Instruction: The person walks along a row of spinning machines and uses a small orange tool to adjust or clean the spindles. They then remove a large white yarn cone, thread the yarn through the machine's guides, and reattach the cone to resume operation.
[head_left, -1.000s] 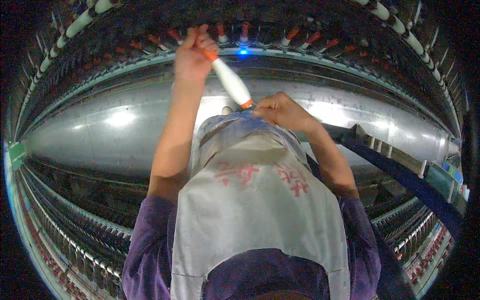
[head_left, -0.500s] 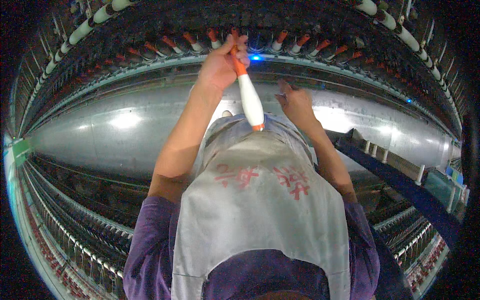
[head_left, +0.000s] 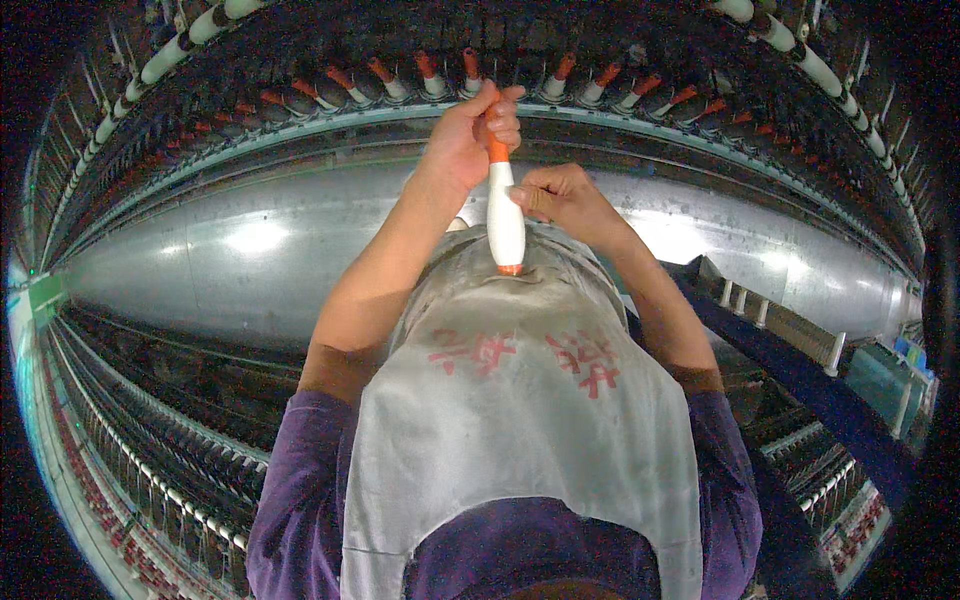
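A bobbin of white yarn (head_left: pixel 507 225) on an orange tube hangs upright in front of my apron, its lower orange end near the cloth. My left hand (head_left: pixel 480 135) is closed around the tube's upper orange part. Against the right side of the yarn, my right hand (head_left: pixel 565 200) has its fingers curled and its thumb touching the bobbin; any thread between them is too fine to see. Just beyond my left hand stands another bobbin (head_left: pixel 472 72) with an orange top, in the spindle row of the spinning machine.
Orange-topped bobbins (head_left: pixel 430 75) line a curved rail (head_left: pixel 330 122) on the far side. Across the middle runs a grey metallic floor (head_left: pixel 330 225) with bright reflections. A dark blue beam with a rack of pegs (head_left: pixel 770 310) is at right. More spindle rows (head_left: pixel 150 480) lie behind me at left.
My left hand has shifted slightly right and nearer, bringing the bobbin more upright. My right hand has moved left and its fingers have closed in against the yarn.
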